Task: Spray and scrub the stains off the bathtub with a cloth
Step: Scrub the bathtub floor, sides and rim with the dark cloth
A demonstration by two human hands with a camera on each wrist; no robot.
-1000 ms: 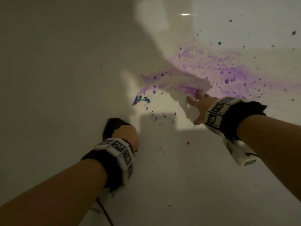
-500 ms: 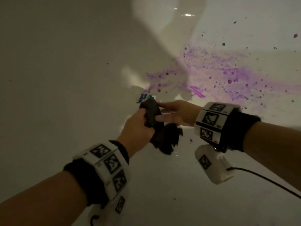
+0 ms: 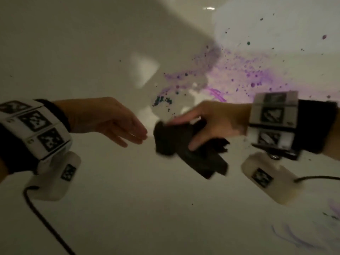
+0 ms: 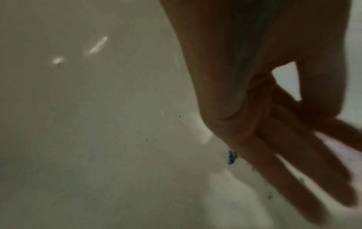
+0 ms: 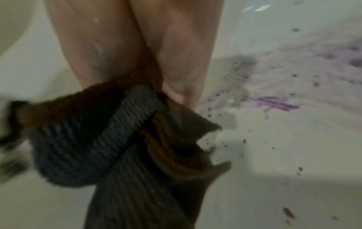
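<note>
Right hand is gripping the dark ribbed cloth.
Left hand is hanging open nearby, fingers apart, above the white bathtub with purple splatter stains.

The left hand fills the frame from twelve o'clock down toward five o'clock, seen from the palm side. Its fingers run out straight and close together toward the lower right corner, and they hold nothing. The thumb hangs apart at three o'clock, with a bright gap between it and the palm. Behind the hand spreads the pale bathtub surface, dim and blurred. A small blue-green stain sits just beside the hand's edge near the centre (a few dark specks trail from it toward five o'clock). Two bright glints show at ten o'clock.
</note>
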